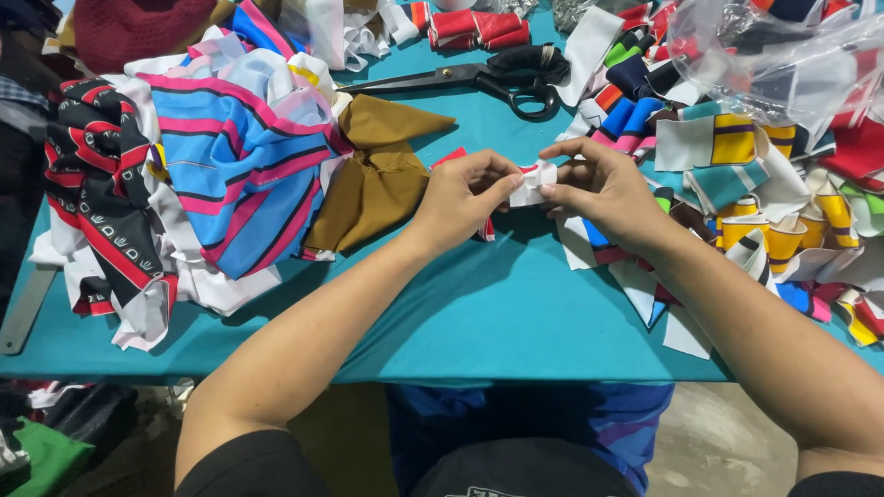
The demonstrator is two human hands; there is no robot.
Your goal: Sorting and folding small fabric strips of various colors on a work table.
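You hold a small white-and-red fabric piece (533, 182) between both hands above the middle of the teal worktable (479, 313). Your left hand (460, 198) pinches the piece's left end, fingers curled closed with the thumb pressed on the cloth; your right hand (600, 184) grips its right end between thumb and forefinger, the other fingers bent over it. The two hands sit close together, nearly touching across the scrap.

Just left of your left hand lies a crumpled mustard-brown cloth (378, 179), and beyond it a heap of blue fabric with pink stripes (235, 161) beside a black, red and white patterned piece (97, 193). Black-handled scissors (479, 83) rest on the table behind your hands, blades pointing left. To your right spreads a pile of cut fabric bands in yellow, white, blue and red (764, 207), some curled into loops, with flat white scraps (645, 285) lying under and just below your right wrist. A clear plastic bag (783, 64) holding more pieces sits at the far right corner. Red rolled strips (474, 28) lie at the far edge. A grey metal ruler (23, 308) hangs off the table's left side.
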